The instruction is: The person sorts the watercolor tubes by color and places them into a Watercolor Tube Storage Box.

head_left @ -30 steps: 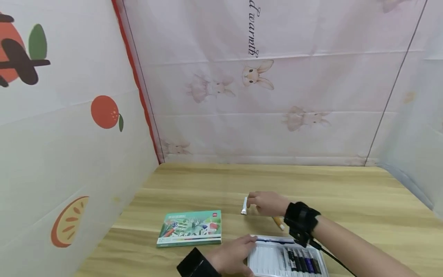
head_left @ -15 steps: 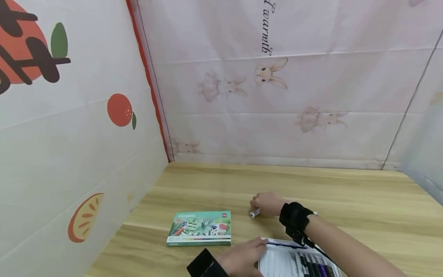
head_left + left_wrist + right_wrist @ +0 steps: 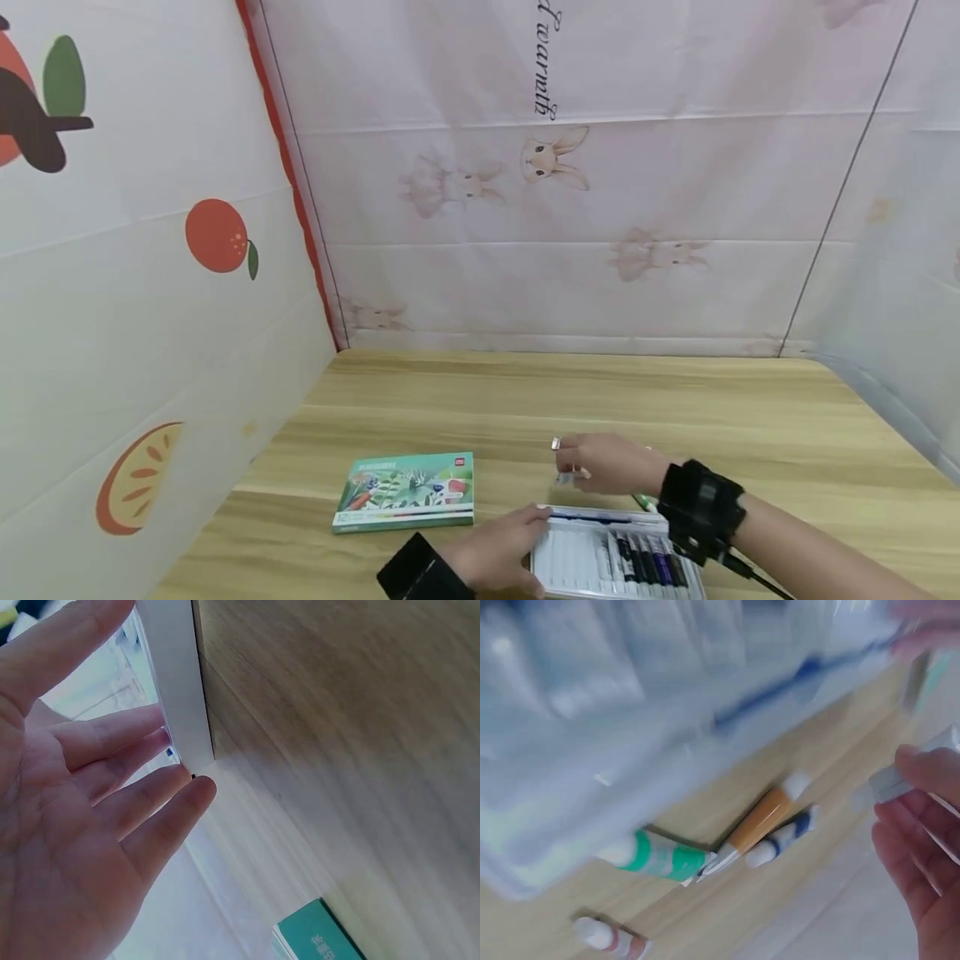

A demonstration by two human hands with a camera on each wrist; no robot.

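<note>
Between the thumb and fingers of my right hand [image 3: 615, 462] is a small paint tube [image 3: 889, 784], held just beyond the far edge of the white plastic tray [image 3: 570, 558]. Most of the tube is covered by the fingers in the head view. My left hand [image 3: 495, 550] rests against the tray's left side; in the left wrist view its fairly straight fingers touch the tray wall [image 3: 180, 682]. Several paint tubes [image 3: 651, 568] with dark and white bodies lie side by side in the tray's right part. A slim dark-blue rod [image 3: 780, 697] runs along its far edge.
A teal illustrated box [image 3: 405, 492] lies left of the tray. Beyond the tray, loose on the wooden table, are a green tube [image 3: 664, 859], an orange one [image 3: 761, 817], a blue one [image 3: 784, 838] and a brownish one [image 3: 615, 937]. Printed cloth walls surround the table.
My right hand has taken hold of the paint tube that lay by its fingertips and brought it back toward the tray. The left hand stays at the tray's side.
</note>
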